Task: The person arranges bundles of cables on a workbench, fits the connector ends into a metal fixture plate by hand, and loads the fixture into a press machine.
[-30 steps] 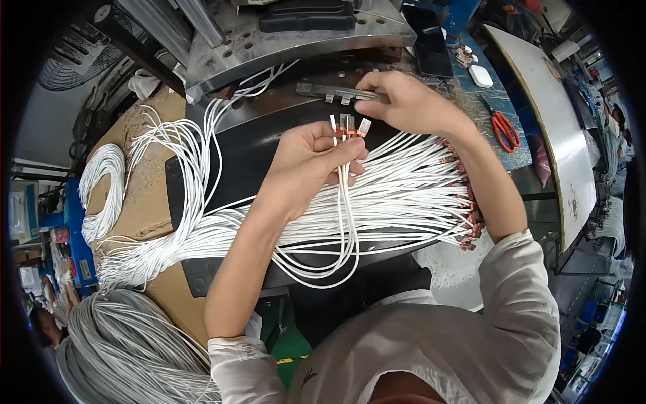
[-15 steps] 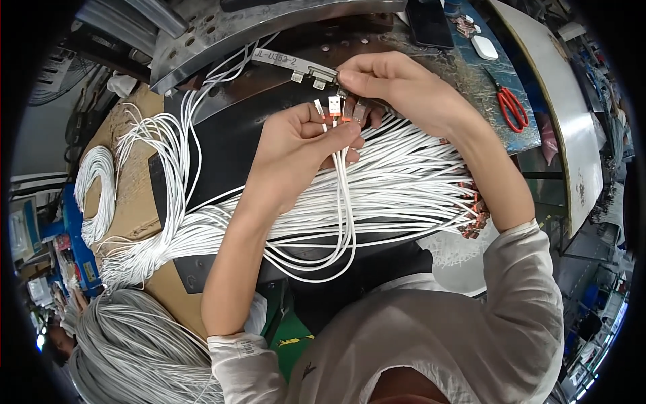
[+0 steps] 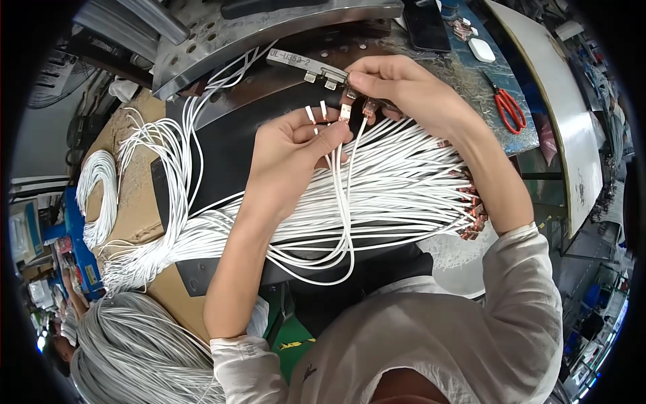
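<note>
My left hand (image 3: 299,151) is closed on several white USB cables, pinching them just below their plugs. The plugs fan out above its fingers; one USB plug (image 3: 345,113) turns its flat face up. My right hand (image 3: 397,84) grips the end of a narrow metal bar (image 3: 289,59) with small metal sockets along its near edge. Below my right fingers, another USB plug (image 3: 369,108) sits against the bar's underside, its cable hanging down; whether it is inside a socket I cannot tell. The cables loop down over a thick bundle of white cables (image 3: 397,178).
Across the back runs a steel machine plate (image 3: 282,34) with holes. At right are red-handled pliers (image 3: 509,111), a white case (image 3: 482,50) and a dark phone (image 3: 428,27). A coil of grey cable (image 3: 138,347) lies lower left, with a white coil (image 3: 99,195) above it.
The metal bar has shifted slightly right and nearer. One plug has parted from the bunch in my left hand and is now at the bar by my right fingers. My left hand has moved slightly left.
</note>
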Demonstrator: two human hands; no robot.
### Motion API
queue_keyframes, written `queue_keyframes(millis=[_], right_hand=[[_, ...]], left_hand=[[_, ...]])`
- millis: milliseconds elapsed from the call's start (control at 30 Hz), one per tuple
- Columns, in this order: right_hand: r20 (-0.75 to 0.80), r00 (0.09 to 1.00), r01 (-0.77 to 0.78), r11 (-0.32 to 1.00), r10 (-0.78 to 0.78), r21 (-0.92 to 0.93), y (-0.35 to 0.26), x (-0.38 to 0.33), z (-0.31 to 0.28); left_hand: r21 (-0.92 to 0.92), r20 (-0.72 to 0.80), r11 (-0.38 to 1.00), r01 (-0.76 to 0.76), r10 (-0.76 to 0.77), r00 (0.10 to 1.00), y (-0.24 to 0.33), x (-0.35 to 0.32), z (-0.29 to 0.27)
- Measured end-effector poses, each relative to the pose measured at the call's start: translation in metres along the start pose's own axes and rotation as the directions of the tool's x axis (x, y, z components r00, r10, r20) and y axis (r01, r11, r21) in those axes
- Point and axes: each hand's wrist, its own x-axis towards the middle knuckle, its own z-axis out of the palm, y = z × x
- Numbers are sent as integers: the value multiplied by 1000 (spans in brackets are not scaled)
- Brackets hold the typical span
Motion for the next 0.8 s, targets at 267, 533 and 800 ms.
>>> queue_keyframes(millis=[267, 533, 800], right_hand=[[119, 990, 78, 997, -78, 9, -2, -2, 5], [100, 993, 63, 998, -63, 3, -3, 1, -7], [117, 991, 74, 996, -68, -50, -9, -4, 1]], left_hand=[[-10, -14, 997, -78, 78, 997, -10, 4, 3], [3, 3, 1000, -21, 21, 1000, -3, -3, 1], [-116, 48, 992, 49, -43, 998, 0, -3, -5]])
